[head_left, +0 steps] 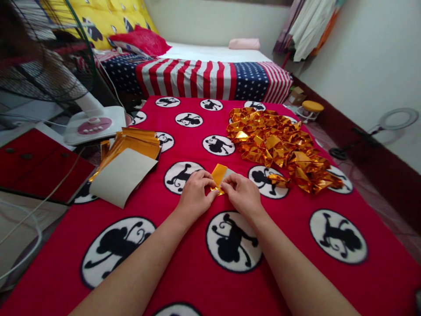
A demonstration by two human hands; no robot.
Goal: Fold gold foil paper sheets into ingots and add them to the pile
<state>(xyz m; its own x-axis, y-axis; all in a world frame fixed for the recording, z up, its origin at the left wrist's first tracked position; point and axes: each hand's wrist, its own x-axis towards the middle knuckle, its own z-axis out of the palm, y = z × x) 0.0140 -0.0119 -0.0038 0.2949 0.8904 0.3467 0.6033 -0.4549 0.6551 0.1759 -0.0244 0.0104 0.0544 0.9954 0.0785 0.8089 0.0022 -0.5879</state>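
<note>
A small piece of gold foil paper [219,174], partly folded with a pale side showing, lies on the red cloth [283,232] in the middle. My left hand [197,191] pinches its near left edge between thumb and fingers. From the right, my right hand [242,193] grips the near right part with thumb and forefinger. The fingertips of both hands are close together and hide the paper's near end. To the left is a stack of gold sheets [141,145], with a pale sheet [123,175] on top. A large heap of folded gold foil pieces [272,142] sits at the right.
One folded gold piece [279,180] lies apart from the heap, right of my right hand. A white fan base [95,125] stands beyond the stack at the left, near a red panel [39,162]. Behind the cloth is a bed [197,79]; a stool [312,106] stands back right.
</note>
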